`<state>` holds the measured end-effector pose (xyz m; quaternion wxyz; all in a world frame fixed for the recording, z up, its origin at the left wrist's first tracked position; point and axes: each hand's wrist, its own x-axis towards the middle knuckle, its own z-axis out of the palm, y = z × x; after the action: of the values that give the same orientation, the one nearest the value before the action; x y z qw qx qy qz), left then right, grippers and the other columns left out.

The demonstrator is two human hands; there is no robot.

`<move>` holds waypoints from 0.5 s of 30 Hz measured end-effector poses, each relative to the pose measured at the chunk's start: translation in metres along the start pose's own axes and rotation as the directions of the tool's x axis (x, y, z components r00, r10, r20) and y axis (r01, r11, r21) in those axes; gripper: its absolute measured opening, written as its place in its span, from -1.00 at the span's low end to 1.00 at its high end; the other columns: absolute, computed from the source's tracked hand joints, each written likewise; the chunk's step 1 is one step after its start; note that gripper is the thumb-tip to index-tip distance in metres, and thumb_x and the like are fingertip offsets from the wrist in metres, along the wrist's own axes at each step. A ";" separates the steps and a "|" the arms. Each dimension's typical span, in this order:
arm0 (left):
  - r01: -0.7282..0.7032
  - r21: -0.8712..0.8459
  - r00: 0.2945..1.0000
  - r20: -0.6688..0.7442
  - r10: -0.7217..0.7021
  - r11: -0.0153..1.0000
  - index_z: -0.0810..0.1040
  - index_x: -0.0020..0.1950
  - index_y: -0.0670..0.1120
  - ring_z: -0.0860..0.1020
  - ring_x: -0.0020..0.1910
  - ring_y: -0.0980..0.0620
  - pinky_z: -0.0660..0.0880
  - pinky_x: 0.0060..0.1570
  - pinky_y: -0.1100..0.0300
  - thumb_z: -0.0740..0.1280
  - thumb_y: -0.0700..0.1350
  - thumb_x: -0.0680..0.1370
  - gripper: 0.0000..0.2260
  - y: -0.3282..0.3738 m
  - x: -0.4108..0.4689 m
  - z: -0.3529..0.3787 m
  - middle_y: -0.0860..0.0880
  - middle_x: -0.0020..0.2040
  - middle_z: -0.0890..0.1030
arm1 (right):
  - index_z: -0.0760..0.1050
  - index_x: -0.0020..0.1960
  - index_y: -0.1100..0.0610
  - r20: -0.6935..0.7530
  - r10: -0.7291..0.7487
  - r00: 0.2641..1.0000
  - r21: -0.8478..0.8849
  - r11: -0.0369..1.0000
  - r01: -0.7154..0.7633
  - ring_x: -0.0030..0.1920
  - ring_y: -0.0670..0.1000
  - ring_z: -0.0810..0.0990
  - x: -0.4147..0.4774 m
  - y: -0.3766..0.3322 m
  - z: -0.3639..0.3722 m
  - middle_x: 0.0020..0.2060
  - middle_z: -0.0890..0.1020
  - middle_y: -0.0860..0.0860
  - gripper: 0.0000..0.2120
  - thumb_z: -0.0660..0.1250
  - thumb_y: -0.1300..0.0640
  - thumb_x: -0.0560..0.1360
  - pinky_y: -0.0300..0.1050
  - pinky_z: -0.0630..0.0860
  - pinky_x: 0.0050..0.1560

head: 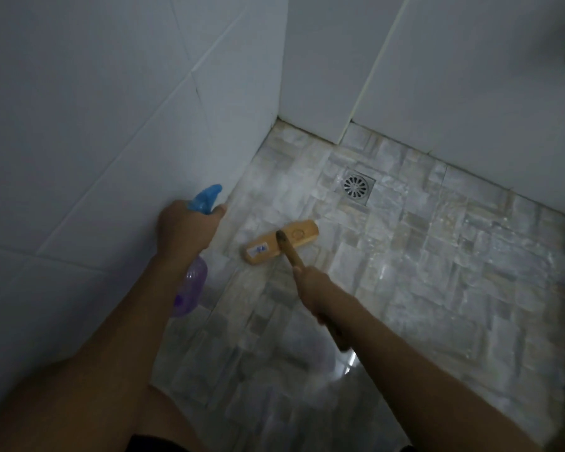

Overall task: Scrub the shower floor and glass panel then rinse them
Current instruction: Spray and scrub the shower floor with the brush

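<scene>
My left hand grips a spray bottle with a blue trigger head and a purple body, its nozzle pointing at the shower floor of small wet stone tiles. My right hand grips the wooden handle of a scrubbing brush. The brush's wooden head lies flat on the floor near the left wall, a white label on its top. No glass panel is in view.
A square metal drain sits in the floor beyond the brush. White tiled walls close the corner at left and at the back. My bare knee shows at the bottom left.
</scene>
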<state>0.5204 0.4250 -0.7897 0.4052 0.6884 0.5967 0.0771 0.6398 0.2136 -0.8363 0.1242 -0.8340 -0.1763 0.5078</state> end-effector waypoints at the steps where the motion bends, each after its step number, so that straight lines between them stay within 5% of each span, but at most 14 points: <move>1: -0.007 -0.002 1.000 0.004 0.007 1.000 0.65 -0.19 -0.16 0.68 -0.27 -0.20 0.66 -0.21 -0.15 0.37 0.37 0.23 -0.42 0.000 0.001 0.000 -0.13 -0.28 0.69 | 0.42 0.30 0.14 0.013 0.024 1.000 0.008 1.000 -0.024 -0.14 0.04 0.58 -0.010 0.012 0.005 0.04 0.60 0.13 -0.54 -0.04 -0.17 0.71 0.02 0.62 -0.13; 4: -0.018 -0.014 1.000 0.003 0.018 1.000 0.64 -0.21 -0.17 0.67 -0.33 -0.20 0.66 -0.26 -0.12 0.41 0.27 0.31 -0.52 0.005 -0.001 0.001 -0.13 -0.30 0.68 | 0.40 0.25 0.12 -0.010 0.064 0.998 0.045 0.997 -0.063 -0.19 0.07 0.60 -0.004 0.012 0.001 -0.03 0.58 0.10 -0.54 -0.04 -0.21 0.69 -0.03 0.58 -0.36; 8: -0.023 -0.024 1.000 -0.020 0.022 0.999 0.62 -0.23 -0.22 0.66 -0.36 -0.21 0.63 -0.31 -0.07 0.47 0.12 0.43 -0.62 0.005 -0.002 0.002 -0.19 -0.31 0.67 | 0.39 0.30 0.24 -0.065 0.059 0.996 0.103 0.993 -0.052 -0.25 0.17 0.58 0.046 -0.042 -0.027 -0.01 0.54 0.19 -0.50 -0.03 -0.15 0.71 0.02 0.56 -0.36; 12: -0.025 -0.040 0.999 -0.033 0.024 0.999 0.62 -0.28 -0.20 0.67 -0.35 -0.21 0.64 -0.27 -0.18 0.41 0.24 0.29 -0.54 0.004 -0.003 0.000 -0.19 -0.34 0.66 | 0.39 0.24 0.29 -0.124 -0.007 0.992 0.169 0.985 0.029 -0.38 0.17 0.54 0.096 -0.095 -0.060 -0.15 0.55 0.22 -0.58 -0.01 -0.05 0.72 0.10 0.61 -0.28; 15: -0.031 -0.068 0.999 -0.032 0.028 0.997 0.63 -0.26 -0.20 0.67 -0.34 -0.20 0.64 -0.25 -0.21 0.39 0.27 0.25 -0.49 0.006 -0.002 0.001 -0.19 -0.32 0.67 | 0.42 0.20 0.33 -0.105 0.020 0.994 0.150 0.989 -0.004 -0.46 0.14 0.52 0.122 -0.114 -0.081 -0.31 0.53 0.18 -0.73 0.04 0.20 0.69 -0.05 0.52 -0.54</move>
<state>0.5247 0.4228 -0.7855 0.4180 0.6815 0.5897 0.1142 0.7440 0.3662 -0.8537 0.1923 -0.8492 -0.1259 0.4754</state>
